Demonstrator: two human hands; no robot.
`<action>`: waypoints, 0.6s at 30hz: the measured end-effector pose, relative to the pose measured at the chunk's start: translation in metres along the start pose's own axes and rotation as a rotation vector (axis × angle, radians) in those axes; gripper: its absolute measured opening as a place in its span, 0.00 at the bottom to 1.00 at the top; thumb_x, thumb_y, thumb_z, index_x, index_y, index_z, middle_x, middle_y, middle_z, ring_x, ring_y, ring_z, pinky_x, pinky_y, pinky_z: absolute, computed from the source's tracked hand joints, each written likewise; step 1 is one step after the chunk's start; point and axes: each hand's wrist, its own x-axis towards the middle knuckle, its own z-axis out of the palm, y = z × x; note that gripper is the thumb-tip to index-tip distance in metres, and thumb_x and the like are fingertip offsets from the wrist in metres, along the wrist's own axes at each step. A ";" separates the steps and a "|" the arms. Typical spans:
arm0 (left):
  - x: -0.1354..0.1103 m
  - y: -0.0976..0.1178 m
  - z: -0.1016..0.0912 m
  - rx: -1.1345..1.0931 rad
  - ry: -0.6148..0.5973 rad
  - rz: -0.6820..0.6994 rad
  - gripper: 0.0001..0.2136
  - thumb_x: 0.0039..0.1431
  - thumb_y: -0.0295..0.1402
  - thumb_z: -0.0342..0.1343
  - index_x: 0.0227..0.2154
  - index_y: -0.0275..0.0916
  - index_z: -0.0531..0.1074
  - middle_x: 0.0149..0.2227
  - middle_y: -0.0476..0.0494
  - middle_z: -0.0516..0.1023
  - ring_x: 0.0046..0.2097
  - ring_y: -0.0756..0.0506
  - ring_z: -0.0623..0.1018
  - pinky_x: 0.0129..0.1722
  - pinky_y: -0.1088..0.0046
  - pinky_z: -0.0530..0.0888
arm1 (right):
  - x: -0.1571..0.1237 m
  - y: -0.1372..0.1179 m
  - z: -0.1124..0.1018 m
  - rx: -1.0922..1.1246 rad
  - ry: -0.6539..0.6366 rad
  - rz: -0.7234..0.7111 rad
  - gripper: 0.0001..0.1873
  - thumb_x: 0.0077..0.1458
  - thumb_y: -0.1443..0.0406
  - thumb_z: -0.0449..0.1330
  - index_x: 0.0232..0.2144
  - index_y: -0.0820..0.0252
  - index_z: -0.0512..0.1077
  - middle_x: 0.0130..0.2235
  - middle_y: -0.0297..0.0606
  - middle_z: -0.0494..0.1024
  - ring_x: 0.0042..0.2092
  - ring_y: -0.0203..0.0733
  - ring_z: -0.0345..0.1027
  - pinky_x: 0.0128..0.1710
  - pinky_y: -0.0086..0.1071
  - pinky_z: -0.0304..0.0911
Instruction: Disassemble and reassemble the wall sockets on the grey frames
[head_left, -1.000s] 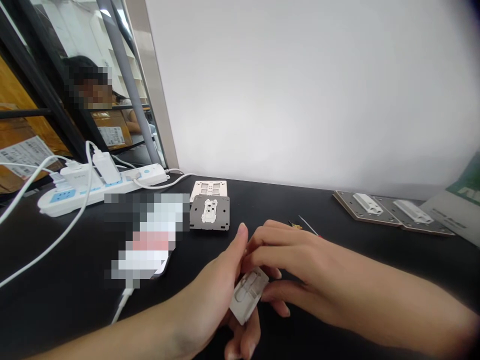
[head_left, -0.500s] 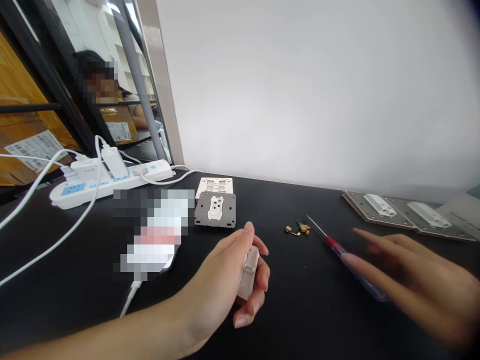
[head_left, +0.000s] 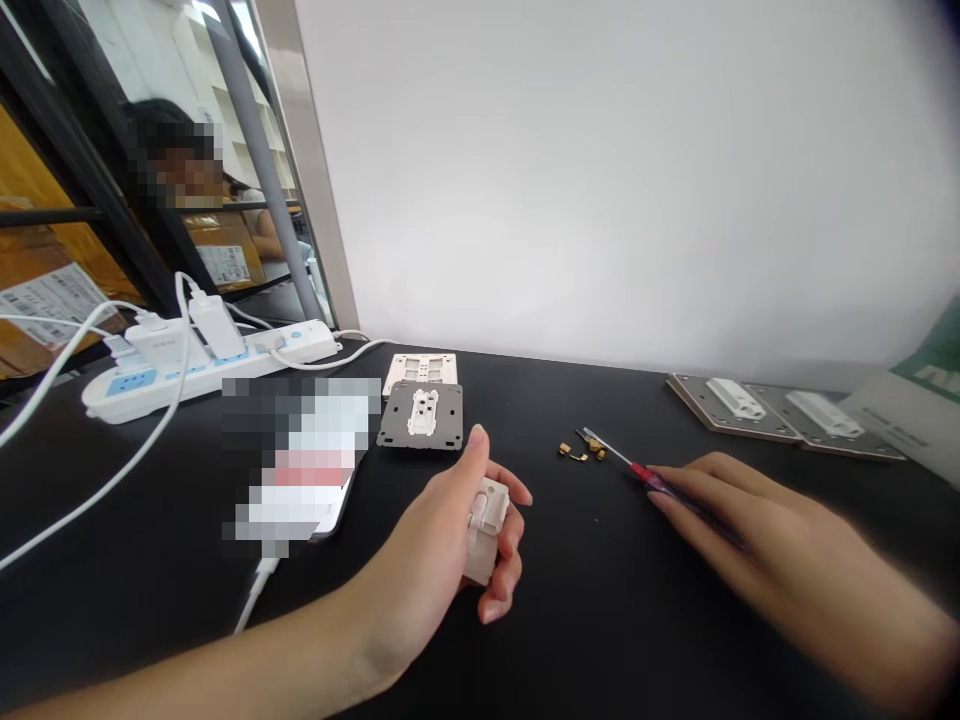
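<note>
My left hand (head_left: 457, 530) is wrapped around a small white plastic housing (head_left: 486, 535), which looks like a switch module; my palm and fingers hide part of it. Thumb and fingers of my right hand (head_left: 742, 510) close on the handle of a screwdriver (head_left: 641, 472), red at its collar and clear purplish behind. Its metal shaft points up and left over the black table. Close to the tip lie several small brass pieces (head_left: 594, 446). Beyond my left hand, a dark grey mounting plate (head_left: 394, 420) with a white centre overlaps a white frame (head_left: 397, 372).
On the left, a white power strip (head_left: 300, 345) carries plugs and cables, with a lit phone (head_left: 330, 515) in front. Grey panels (head_left: 765, 425) with white rockers lie at the back right, beside a printed bag (head_left: 915, 410). Behind the shelf frame, a person (head_left: 262, 235) sits.
My right hand has moved in from open fingers above the screwdriver to a grip on its handle. My left hand still holds the white housing, turned slightly. The view has shifted a little to the right.
</note>
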 end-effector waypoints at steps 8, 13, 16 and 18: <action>0.000 0.002 0.000 0.021 0.031 0.020 0.24 0.65 0.55 0.38 0.32 0.38 0.64 0.22 0.52 0.65 0.21 0.54 0.59 0.19 0.79 0.57 | 0.001 -0.003 -0.029 -0.103 0.088 0.037 0.14 0.63 0.56 0.47 0.46 0.49 0.67 0.46 0.44 0.77 0.43 0.58 0.75 0.38 0.44 0.69; 0.002 0.002 -0.002 0.048 0.037 0.021 0.24 0.66 0.55 0.37 0.33 0.38 0.64 0.22 0.52 0.65 0.22 0.53 0.60 0.19 0.79 0.59 | 0.001 -0.005 -0.021 -0.047 0.068 0.022 0.15 0.61 0.54 0.49 0.44 0.50 0.70 0.40 0.40 0.80 0.38 0.56 0.76 0.38 0.48 0.70; 0.003 0.001 -0.002 0.060 0.026 0.023 0.24 0.66 0.55 0.37 0.33 0.38 0.64 0.22 0.52 0.65 0.21 0.53 0.61 0.20 0.78 0.60 | 0.000 -0.002 -0.014 -0.015 0.089 0.014 0.16 0.61 0.53 0.50 0.45 0.50 0.70 0.42 0.39 0.79 0.39 0.55 0.76 0.41 0.48 0.70; 0.003 0.000 -0.002 0.059 0.032 0.030 0.24 0.65 0.55 0.38 0.33 0.38 0.64 0.22 0.52 0.65 0.21 0.53 0.61 0.19 0.79 0.60 | 0.004 0.001 -0.018 0.006 0.117 0.008 0.16 0.61 0.54 0.51 0.46 0.52 0.70 0.42 0.40 0.79 0.40 0.53 0.76 0.42 0.45 0.69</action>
